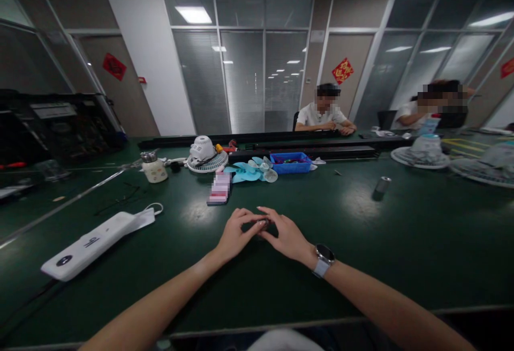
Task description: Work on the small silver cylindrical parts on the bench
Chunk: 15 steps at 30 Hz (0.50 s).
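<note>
Above the green table, my left hand [237, 233] and my right hand [288, 235] meet fingertip to fingertip. Pinched between their fingers is a small dark metallic part [263, 224], mostly covered, so its kind does not show. Both hands are closed on it. Beyond them lie light-blue fan blades [251, 170] and a phone [219, 188]. To the right, a small silver metal cylinder [384, 183] stands on the table.
A long white device [90, 246] with a cable lies at left, near a pale jar [154, 168]. Farther back are a white fan part [203, 153], a blue bin [291, 162], dark rails [317, 153] and more fan parts [421, 153]. Two people sit across the table.
</note>
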Tool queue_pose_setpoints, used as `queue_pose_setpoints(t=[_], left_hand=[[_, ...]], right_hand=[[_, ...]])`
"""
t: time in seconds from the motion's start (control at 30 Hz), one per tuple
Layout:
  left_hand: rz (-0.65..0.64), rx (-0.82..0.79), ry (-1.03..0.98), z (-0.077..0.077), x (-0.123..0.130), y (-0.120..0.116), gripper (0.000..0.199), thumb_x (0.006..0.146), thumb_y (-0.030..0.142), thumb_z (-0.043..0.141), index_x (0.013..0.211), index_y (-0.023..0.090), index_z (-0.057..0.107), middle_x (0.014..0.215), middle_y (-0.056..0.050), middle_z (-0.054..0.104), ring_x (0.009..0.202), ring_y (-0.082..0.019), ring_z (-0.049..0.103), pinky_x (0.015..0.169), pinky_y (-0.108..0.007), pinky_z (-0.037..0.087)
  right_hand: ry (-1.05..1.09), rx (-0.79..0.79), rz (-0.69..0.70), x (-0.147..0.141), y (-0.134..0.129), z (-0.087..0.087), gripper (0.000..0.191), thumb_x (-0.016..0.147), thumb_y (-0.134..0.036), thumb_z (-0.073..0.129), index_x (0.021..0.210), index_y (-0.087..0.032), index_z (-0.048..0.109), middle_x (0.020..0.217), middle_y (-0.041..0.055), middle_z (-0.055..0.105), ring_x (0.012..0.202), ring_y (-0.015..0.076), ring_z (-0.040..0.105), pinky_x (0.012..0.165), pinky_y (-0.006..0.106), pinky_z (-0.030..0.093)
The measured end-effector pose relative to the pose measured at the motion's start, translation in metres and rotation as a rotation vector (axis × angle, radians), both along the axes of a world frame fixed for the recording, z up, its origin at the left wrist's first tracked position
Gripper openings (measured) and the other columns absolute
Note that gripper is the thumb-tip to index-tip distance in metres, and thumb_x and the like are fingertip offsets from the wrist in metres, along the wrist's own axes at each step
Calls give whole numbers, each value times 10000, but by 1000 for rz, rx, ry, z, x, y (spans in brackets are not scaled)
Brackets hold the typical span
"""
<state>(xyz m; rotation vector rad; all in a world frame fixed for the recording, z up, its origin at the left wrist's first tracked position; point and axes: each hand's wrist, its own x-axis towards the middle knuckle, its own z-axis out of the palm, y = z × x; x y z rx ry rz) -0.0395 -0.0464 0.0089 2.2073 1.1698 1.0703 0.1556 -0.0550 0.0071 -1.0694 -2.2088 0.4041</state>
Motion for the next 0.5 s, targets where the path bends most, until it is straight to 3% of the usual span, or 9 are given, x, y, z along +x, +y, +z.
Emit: queue_pose_setpoints(t=[0.17, 0.37, 0.5], left_hand=[[69, -34, -20, 1, 5, 6, 261, 860, 443, 609, 975, 261, 757, 952, -59, 648, 980, -228, 540, 849, -344, 434], [127, 40, -66, 8, -6, 9, 271, 888, 427, 569, 988, 251, 750, 940, -60, 637, 966, -218, 542, 875, -341, 437], [181, 12, 84, -4, -18, 18, 247, 879, 392, 577, 980, 260, 760, 911, -60, 642, 941, -230, 524, 858, -361, 415]], right_hand=[[13, -12, 24, -1, 3, -5, 592, 862, -359, 638, 1389, -241, 396, 1317, 83, 572, 1067, 244, 614, 924, 418, 484], [-30, -56, -9, -2, 2, -3, 649, 833, -379, 674, 1399, -245, 386, 1180, 80, 642, 1008, 264, 640, 873, 413, 507], [-40, -79, -16, -1, 0, -1, 678, 830, -410, 674, 1421, -269, 374, 1185, 76, 639, 1007, 261, 642, 869, 404, 511]])
